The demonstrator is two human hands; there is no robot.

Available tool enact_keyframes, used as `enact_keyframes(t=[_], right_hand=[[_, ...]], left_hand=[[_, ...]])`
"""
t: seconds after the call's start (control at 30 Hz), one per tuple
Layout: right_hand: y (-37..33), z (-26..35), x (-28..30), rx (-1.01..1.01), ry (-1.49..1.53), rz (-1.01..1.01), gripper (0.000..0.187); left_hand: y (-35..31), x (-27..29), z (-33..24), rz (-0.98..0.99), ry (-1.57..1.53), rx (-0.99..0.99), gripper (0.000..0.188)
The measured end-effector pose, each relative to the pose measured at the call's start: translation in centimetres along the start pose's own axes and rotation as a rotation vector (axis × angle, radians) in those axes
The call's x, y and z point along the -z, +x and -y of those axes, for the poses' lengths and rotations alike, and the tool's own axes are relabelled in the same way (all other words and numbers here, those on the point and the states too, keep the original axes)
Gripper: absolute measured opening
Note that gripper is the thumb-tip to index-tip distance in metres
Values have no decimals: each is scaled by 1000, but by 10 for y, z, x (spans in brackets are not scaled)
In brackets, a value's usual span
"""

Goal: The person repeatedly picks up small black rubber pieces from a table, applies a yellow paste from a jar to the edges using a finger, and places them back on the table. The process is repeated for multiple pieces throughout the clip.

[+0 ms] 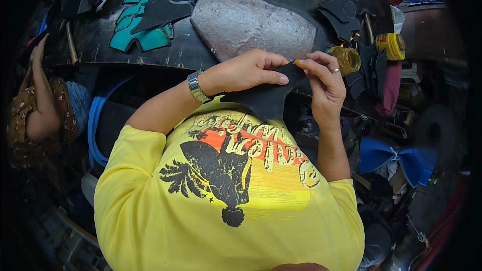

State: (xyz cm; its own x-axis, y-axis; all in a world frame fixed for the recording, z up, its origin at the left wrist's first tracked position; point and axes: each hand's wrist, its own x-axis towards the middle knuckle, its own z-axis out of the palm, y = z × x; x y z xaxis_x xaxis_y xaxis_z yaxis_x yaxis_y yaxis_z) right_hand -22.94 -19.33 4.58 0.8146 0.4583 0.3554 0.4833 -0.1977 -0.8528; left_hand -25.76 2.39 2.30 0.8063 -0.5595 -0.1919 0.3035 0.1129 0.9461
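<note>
Two hands: both work on one black piece (266, 98), which is held up before the yellow shirt (226, 241), near the closer edge of the dark table (183, 52). Clock directions below are counted from this piece.
Left hand: the hand (253, 73), at 11 o'clock, has a narrow grip; the thumb lies on top of the piece and the fingers are partly hidden. A metal watch (197, 88) is on its wrist.
Right hand: the hand (326, 83), at 3 o'clock, has bent fingers and wears a ring. One fingertip, coloured orange-yellow, is at the upper corner of the piece; whether the hand also grips it, one cannot tell.
Grey slab: a smooth-edged slab (256, 27) rests on the table at 12 o'clock.
Teal pieces: they lie overlapping (140, 37) at 10 o'clock, with dark pieces (163, 12) partly over them.
Glass jar: an open jar (346, 61) with yellowish-brown walls is at 2 o'clock, just beside the right hand. Farther in the same direction is a yellow container (390, 46).
Co-worker: another person's patterned sleeve (22, 125) shows at 9 o'clock.
</note>
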Motion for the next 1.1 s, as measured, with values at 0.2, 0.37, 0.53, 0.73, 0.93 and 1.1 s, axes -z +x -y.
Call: enact_keyframes(t=[0.2,0.37,0.53,0.73,0.93,1.1], right_hand=[[0,-1,-5,7,-71,25,38],[-7,-2,0,81,-165,-30,38],[-16,1,13,138,-223,-112,37],[-14,0,2,179,-291,-132,51],[-14,-5,-8,301,-481,-136,55],[-15,-5,-8,390,-565,-106,52]], left_hand=[[-3,-2,-1,-38,124,-60,34],[-6,-1,-1,-78,-92,12,30],[-4,2,1,-154,-394,-12,29],[1,-5,0,-225,-126,-86,27],[-1,-10,-3,-266,-224,-124,25],[-1,-9,-2,-276,-330,-88,23]])
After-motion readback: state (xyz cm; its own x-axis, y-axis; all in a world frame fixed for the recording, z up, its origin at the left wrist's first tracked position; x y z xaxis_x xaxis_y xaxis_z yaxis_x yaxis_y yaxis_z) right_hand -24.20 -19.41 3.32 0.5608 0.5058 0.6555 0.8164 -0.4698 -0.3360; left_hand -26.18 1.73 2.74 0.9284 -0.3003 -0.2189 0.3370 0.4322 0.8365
